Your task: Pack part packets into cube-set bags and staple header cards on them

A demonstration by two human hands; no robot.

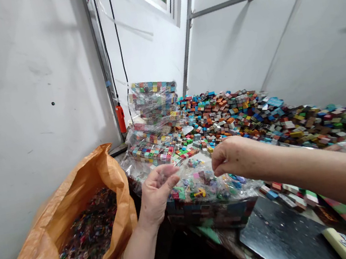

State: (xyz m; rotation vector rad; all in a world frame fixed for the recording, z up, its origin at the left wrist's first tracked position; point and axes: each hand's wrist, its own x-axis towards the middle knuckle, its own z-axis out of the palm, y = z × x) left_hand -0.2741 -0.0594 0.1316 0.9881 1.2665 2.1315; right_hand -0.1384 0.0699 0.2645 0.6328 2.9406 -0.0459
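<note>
In the head view, the left hand [157,192] is hovering at the near left side of some small plastic toys [200,193], its thumb and fingers standing apart. The right hand [228,157] is hanging above their right side, its fingers curling inward; whether they are closing fully or gripping anything, I cannot tell. The toys are lying with clear plastic on a patterned box [208,216]. An orange sack [119,179] is standing at left, and small colourful boxes [233,110] are piling up behind.
</note>
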